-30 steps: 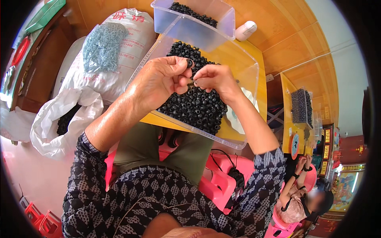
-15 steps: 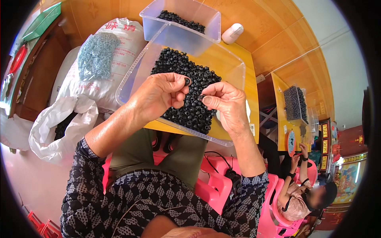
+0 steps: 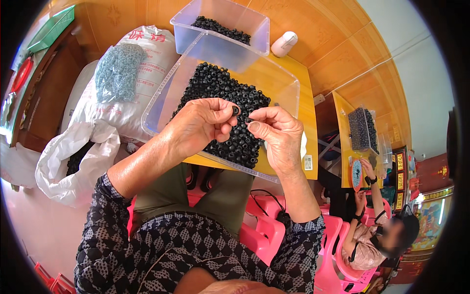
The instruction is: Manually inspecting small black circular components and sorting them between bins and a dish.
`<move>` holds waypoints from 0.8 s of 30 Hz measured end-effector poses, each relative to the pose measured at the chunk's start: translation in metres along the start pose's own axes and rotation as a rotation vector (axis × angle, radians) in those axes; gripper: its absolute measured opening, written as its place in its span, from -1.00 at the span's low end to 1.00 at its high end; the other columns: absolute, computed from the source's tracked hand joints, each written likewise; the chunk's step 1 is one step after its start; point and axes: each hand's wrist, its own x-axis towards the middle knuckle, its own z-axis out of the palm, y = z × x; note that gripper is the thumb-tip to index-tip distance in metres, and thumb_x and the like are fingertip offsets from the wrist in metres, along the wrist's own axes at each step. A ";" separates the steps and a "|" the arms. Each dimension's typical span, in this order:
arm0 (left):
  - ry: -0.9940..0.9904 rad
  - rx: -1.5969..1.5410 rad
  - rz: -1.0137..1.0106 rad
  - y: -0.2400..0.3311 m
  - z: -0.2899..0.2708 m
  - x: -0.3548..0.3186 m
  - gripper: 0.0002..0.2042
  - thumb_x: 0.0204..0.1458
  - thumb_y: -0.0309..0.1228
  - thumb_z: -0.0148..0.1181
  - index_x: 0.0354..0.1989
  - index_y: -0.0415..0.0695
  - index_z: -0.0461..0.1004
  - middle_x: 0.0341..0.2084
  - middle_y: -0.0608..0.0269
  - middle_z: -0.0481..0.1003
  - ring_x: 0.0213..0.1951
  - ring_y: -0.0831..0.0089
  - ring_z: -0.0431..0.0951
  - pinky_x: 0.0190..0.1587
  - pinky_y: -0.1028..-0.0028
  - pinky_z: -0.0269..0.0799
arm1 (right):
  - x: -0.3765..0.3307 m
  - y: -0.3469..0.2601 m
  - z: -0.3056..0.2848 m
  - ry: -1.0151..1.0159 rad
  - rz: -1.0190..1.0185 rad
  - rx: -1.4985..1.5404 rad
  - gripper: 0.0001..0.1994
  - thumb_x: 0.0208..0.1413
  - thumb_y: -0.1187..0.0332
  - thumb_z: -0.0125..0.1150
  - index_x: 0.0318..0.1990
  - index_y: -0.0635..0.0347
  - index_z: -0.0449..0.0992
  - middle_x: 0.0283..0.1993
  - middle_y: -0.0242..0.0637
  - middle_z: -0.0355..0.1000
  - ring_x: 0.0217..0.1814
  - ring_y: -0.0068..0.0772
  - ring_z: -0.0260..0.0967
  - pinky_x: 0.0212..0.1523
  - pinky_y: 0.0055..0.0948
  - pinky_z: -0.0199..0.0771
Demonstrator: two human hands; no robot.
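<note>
My left hand [image 3: 204, 120] pinches a small round black piece with a hole in it [image 3: 235, 110] between thumb and fingertips. Close beside it, my right hand [image 3: 281, 134] has its thumb and forefinger pressed together on a small dark piece [image 3: 249, 120], mostly hidden by the fingertips. The two pieces are held apart by a narrow gap. Both hands hover over a clear plastic box [image 3: 295, 90], where a broad heap of similar black pieces [image 3: 215, 81] lies on the bottom.
Behind stands a second clear box [image 3: 220, 12] with black pieces, beside a white bottle [image 3: 284, 44] on the yellow table [image 3: 307, 83]. At left are a white sack [image 3: 152, 73], a bag of bluish pieces [image 3: 120, 73] and an opened white bag [image 3: 54, 171]. Another person [image 3: 364, 245] works at right.
My hands sit slightly lower in the picture, and the left hand's black piece is a little nearer the right fingertips. The other person's hand has moved up to the orange-rimmed tray.
</note>
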 end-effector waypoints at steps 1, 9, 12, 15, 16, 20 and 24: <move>-0.004 0.006 -0.001 0.000 0.000 0.000 -0.90 0.07 -0.43 0.04 -0.36 -0.21 0.38 -0.52 0.28 0.39 -0.53 0.57 0.35 -0.47 0.57 0.27 | 0.000 0.000 0.002 0.013 0.010 0.021 -0.84 -0.16 0.67 0.23 -0.36 0.29 0.51 -0.42 -0.38 0.43 -0.41 -0.65 0.35 -0.36 -0.69 0.43; 0.003 0.028 0.018 -0.001 0.001 -0.001 -0.90 0.06 -0.46 0.04 -0.31 -0.23 0.40 -0.52 0.28 0.41 -0.53 0.57 0.37 -0.46 0.57 0.29 | 0.001 -0.003 0.008 0.037 -0.010 0.030 -0.83 -0.19 0.68 0.25 -0.37 0.32 0.49 -0.43 -0.34 0.43 -0.42 -0.63 0.36 -0.38 -0.68 0.43; 0.019 0.040 0.019 -0.001 0.000 0.000 -0.90 0.05 -0.47 0.05 -0.31 -0.23 0.40 -0.52 0.28 0.41 -0.53 0.56 0.37 -0.46 0.57 0.30 | 0.002 -0.003 0.010 0.043 0.006 0.026 -0.81 -0.21 0.67 0.26 -0.36 0.34 0.48 -0.43 -0.32 0.44 -0.43 -0.61 0.37 -0.39 -0.68 0.41; 0.015 0.060 0.034 -0.001 0.003 -0.002 -0.90 0.04 -0.49 0.06 -0.30 -0.25 0.40 -0.53 0.27 0.41 -0.54 0.56 0.37 -0.47 0.57 0.30 | 0.001 -0.006 0.011 0.041 0.004 0.029 -0.82 -0.21 0.67 0.25 -0.36 0.33 0.48 -0.44 -0.32 0.44 -0.43 -0.60 0.37 -0.39 -0.68 0.42; 0.022 0.078 0.044 0.000 0.004 -0.003 -0.89 0.03 -0.49 0.07 -0.30 -0.26 0.41 -0.53 0.27 0.42 -0.55 0.56 0.37 -0.48 0.57 0.30 | 0.001 -0.006 0.012 0.040 0.002 0.022 -0.82 -0.21 0.67 0.25 -0.37 0.33 0.48 -0.44 -0.32 0.44 -0.43 -0.60 0.37 -0.39 -0.68 0.42; 0.024 0.095 0.060 -0.001 0.007 -0.004 -0.89 0.02 -0.50 0.08 -0.32 -0.28 0.42 -0.53 0.25 0.42 -0.56 0.56 0.37 -0.50 0.58 0.30 | 0.001 -0.005 0.013 0.033 -0.020 -0.010 -0.83 -0.21 0.69 0.25 -0.38 0.34 0.48 -0.43 -0.30 0.44 -0.42 -0.59 0.38 -0.37 -0.66 0.44; 0.027 0.135 0.087 -0.002 0.006 -0.004 -0.90 0.00 -0.52 0.10 -0.36 -0.30 0.43 -0.55 0.23 0.43 -0.57 0.56 0.37 -0.52 0.58 0.30 | 0.002 -0.003 0.014 0.016 -0.046 -0.013 -0.83 -0.22 0.72 0.24 -0.40 0.34 0.48 -0.40 -0.28 0.42 -0.40 -0.57 0.37 -0.34 -0.63 0.47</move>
